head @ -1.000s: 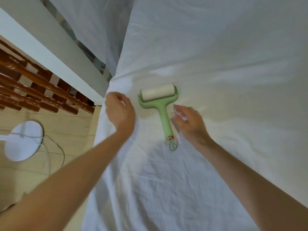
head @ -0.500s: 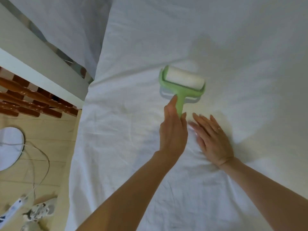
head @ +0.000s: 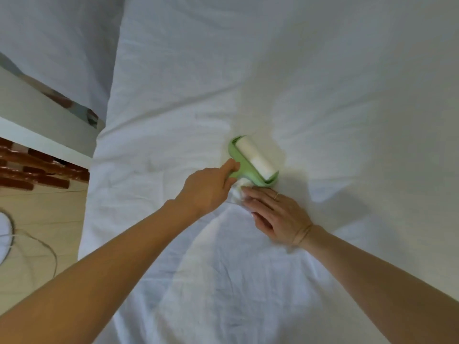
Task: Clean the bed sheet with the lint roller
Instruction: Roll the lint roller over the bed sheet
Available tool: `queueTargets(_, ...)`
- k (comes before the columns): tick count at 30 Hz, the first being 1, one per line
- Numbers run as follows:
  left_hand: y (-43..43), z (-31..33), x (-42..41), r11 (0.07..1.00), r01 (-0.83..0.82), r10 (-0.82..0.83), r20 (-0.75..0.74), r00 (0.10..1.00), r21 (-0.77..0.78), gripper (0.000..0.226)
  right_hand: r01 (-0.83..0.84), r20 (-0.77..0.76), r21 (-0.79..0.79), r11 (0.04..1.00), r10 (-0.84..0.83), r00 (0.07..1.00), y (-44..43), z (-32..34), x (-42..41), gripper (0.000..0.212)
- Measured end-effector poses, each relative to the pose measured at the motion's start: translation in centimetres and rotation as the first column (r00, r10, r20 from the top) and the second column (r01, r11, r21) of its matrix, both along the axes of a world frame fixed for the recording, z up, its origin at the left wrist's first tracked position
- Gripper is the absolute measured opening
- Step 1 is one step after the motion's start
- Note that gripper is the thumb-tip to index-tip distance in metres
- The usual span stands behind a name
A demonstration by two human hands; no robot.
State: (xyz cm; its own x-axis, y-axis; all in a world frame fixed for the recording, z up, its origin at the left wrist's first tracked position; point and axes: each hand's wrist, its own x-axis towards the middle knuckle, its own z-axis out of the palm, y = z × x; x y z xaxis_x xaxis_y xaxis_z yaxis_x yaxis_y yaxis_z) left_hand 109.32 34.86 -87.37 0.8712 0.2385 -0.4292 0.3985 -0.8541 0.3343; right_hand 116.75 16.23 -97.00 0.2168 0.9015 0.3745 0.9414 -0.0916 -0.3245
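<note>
left hand (head: 208,189): clamped on the green handle of the lint roller (head: 253,161); fingers curled round it, index finger stretched along the neck toward the frame. The handle itself is mostly hidden under the hand.
right hand (head: 278,214): flat on the bed sheet (head: 323,95), palm down, fingers straight and close together, gripping nothing. The fingertips sit just beside the lower end of the roller's frame (cannot tell if they actually touch it).
lint roller: on the sheet near the middle of the view. The white drum runs on a diagonal from upper left to lower right in its green fork, on the far side of both hands.
bed sheet: white and creased, filling most of the view. A small bunched-up fold sits between the two hands, right under the roller's neck. Shadows of the arms fall across the near part.
ring (head: 276,196): thin band on one finger of the right hand.
wrist band (head: 301,234): thin loop round the right wrist.
floor (head: 37,219): pale wood, left of the bed edge.
wooden rails (head: 37,172): dark brown, upper left of the floor.
cable (head: 47,247): thin, curving over the floor from a round white base (head: 3,234) cut off by the left edge.
</note>
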Motion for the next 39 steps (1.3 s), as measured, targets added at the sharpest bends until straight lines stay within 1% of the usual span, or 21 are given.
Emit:
queueTargets(2,-0.3,1.3,0.3,0.999,-0.043,0.043,0.018,0.999,-0.020,0.033,-0.008,0.008,-0.002,1.000,0.008,1.000,-0.6,0.6,-0.5,0.029)
queueTargets(4,-1.1,2.4,1.5,0.986,-0.127,0.141,0.137,0.980,-0.108,0.032,0.005,0.046,0.008,1.000,-0.005,0.999,-1.4,1.2,-0.4,0.025)
queueTargets(5,-1.7,2.8,2.3,0.968,-0.184,0.217,0.199,0.956,-0.173,0.032,0.074,0.060,0.008,0.997,-0.075,0.995,-2.0,1.4,0.1,0.023)
queueTargets(6,-2.4,2.8,3.2,0.943,-0.240,0.294,0.239,0.925,-0.232,0.032,0.213,0.056,-0.003,0.977,-0.213,0.975,-2.7,1.3,0.8,0.024)
queueTargets(7,-2.9,2.4,4.3,0.924,-0.281,0.346,0.254,0.903,-0.259,0.033,0.400,0.042,-0.024,0.916,-0.399,0.916,-3.4,1.1,1.7,0.029)
queueTargets(9,-4.1,0.8,5.9,0.935,-0.296,0.335,0.212,0.918,-0.196,0.035,0.712,0.023,-0.082,0.697,-0.713,0.701,-4.6,0.2,3.2,0.040)
queueTargets(10,-4.5,-0.2,6.2,0.951,-0.279,0.300,0.176,0.938,-0.131,0.036,0.780,0.037,-0.103,0.618,-0.781,0.624,-4.8,-0.3,3.5,0.044)
queueTargets(11,-4.8,-0.9,6.2,0.962,-0.262,0.270,0.150,0.951,-0.074,0.037,0.800,0.067,-0.112,0.589,-0.799,0.597,-4.9,-0.8,3.5,0.046)
queueTargets(13,-4.7,-1.6,5.6,0.969,-0.246,0.246,0.124,0.961,-0.017,0.036,0.793,0.108,-0.119,0.597,-0.786,0.608,-4.8,-1.4,3.6,0.047)
queueTargets(16,-4.8,-1.3,3.5,0.961,-0.275,0.274,0.094,0.957,-0.002,0.035,0.794,0.103,-0.134,0.593,-0.788,0.607,-4.8,-1.4,3.6,0.047)
queueTargets(20,-6.4,-0.5,-2.3,0.950,-0.312,0.311,0.034,0.950,0.020,0.038,0.783,0.113,-0.170,0.598,-0.778,0.618,-4.9,-1.3,3.6,0.047)
queueTargets(24,-6.6,2.3,-8.3,0.936,-0.352,0.353,-0.102,0.930,0.021,0.035,0.785,0.016,-0.218,0.579,-0.802,0.597,-3.6,0.1,3.9,0.049)
queueTargets(25,-6.6,3.2,-9.2,0.924,-0.383,0.381,-0.100,0.919,-0.002,0.034,0.755,-0.011,-0.211,0.621,-0.774,0.633,-2.8,0.9,3.9,0.051)
queueTargets(26,-6.7,4.0,-9.6,0.901,-0.432,0.429,-0.057,0.901,-0.037,0.032,0.695,-0.019,-0.200,0.691,-0.712,0.702,-1.7,1.8,4.0,0.051)
queueTargets(28,-6.4,5.2,-8.7,0.835,-0.537,0.549,0.126,0.826,-0.118,0.030,0.524,-0.011,-0.191,0.830,-0.536,0.844,0.6,2.6,4.2,0.051)
queueTargets(29,-6.0,5.2,-7.5,0.804,-0.577,0.595,0.209,0.776,-0.144,0.029,0.454,-0.005,-0.206,0.867,-0.465,0.885,1.6,2.4,4.4,0.051)
queueTargets(31,-4.7,4.1,-4.6,0.759,-0.626,0.650,0.257,0.716,-0.176,0.029,0.396,0.023,-0.260,0.881,-0.405,0.914,2.7,1.1,4.7,0.053)
queueTargets(33,-3.5,2.0,-2.4,0.769,-0.618,0.639,0.212,0.739,-0.165,0.032,0.397,0.077,-0.296,0.869,-0.393,0.916,2.7,-0.5,4.9,0.054)
queueTargets(35,-2.9,-0.2,-2.1,0.787,-0.607,0.617,0.158,0.771,-0.112,0.036,0.419,0.102,-0.274,0.866,-0.407,0.908,2.4,-1.2,5.1,0.054)
queueTargets(37,-3.3,-1.2,-3.4,0.784,-0.613,0.621,0.143,0.771,-0.098,0.038,0.431,0.098,-0.225,0.874,-0.420,0.902,2.4,-1.3,5.1,0.053)
queueTargets(39,-4.3,-1.4,-5.5,0.763,-0.630,0.646,0.133,0.752,-0.142,0.039,0.432,0.079,-0.188,0.882,-0.425,0.902,2.6,-1.4,5.0,0.051)
